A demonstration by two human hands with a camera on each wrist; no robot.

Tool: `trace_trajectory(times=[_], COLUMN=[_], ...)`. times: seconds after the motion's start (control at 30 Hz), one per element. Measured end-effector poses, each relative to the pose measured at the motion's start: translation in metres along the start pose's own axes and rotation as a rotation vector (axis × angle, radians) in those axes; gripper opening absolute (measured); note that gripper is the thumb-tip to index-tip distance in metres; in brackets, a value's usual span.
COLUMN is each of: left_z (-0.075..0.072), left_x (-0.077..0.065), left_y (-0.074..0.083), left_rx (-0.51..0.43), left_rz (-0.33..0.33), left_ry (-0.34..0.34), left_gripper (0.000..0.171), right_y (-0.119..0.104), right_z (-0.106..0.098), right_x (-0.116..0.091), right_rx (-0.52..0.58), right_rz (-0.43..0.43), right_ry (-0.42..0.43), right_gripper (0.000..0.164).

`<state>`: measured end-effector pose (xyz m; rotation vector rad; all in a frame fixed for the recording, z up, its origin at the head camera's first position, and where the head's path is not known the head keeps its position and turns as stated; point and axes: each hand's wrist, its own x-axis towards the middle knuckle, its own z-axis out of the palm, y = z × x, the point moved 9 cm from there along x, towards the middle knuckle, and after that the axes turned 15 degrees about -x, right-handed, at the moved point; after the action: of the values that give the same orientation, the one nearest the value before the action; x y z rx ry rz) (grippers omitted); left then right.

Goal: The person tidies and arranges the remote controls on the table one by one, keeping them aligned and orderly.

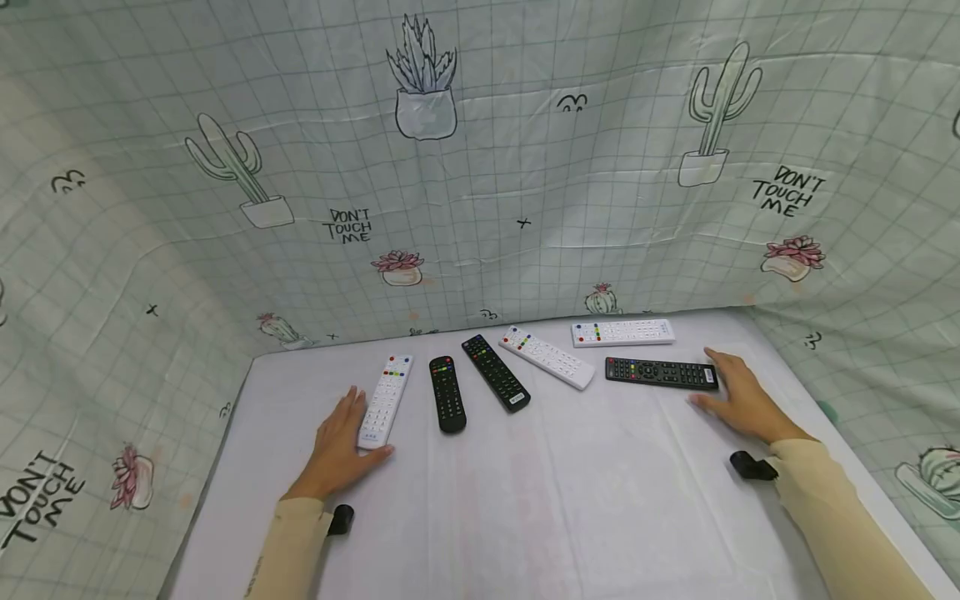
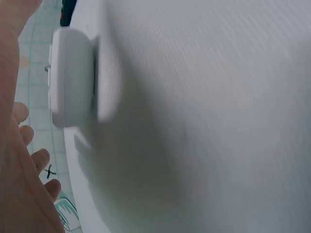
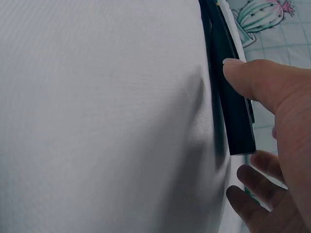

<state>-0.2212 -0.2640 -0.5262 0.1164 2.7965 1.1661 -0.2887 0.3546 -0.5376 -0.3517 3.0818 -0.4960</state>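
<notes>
Left hand (image 1: 337,454) lay wide beside white remote (image 1: 386,402), thumb by near end; right hand (image 1: 742,402) wide around end of black remote (image 1: 662,373), contact unclear. Light pinch across side edges seemed safest.

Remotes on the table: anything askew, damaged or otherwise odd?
No visible damage, just mixed alignment: the far white remote and right black remote lie nearly crosswise, while the other four remotes slant at differing angles.

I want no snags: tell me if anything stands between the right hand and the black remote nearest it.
Nothing visible stands between the right hand and the black remote: the hand is right at its end. A white remote lies beyond the black one, out of the way.
</notes>
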Motion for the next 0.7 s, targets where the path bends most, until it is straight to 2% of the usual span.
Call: trace_trajectory(times=[0.17, 0.43, 0.7], left_z=[0.007, 0.018, 0.03], left_x=[0.005, 0.013, 0.02], left_y=[0.01, 0.033, 0.048], left_rx=[0.022, 0.027, 0.014], left_rz=[0.036, 0.131, 0.176], left_ry=[0.001, -0.006, -0.018], left_gripper=[0.108, 0.104, 0.099], right_y=[-0.004, -0.009, -0.008], right_z=[-0.003, -0.006, -0.006], right_x=[0.002, 0.005, 0.006], right_rx=[0.01, 0.004, -0.034], right_rz=[-0.008, -0.012, 0.031], right_ry=[0.01, 0.059, 0.034], right_gripper=[0.082, 0.065, 0.056])
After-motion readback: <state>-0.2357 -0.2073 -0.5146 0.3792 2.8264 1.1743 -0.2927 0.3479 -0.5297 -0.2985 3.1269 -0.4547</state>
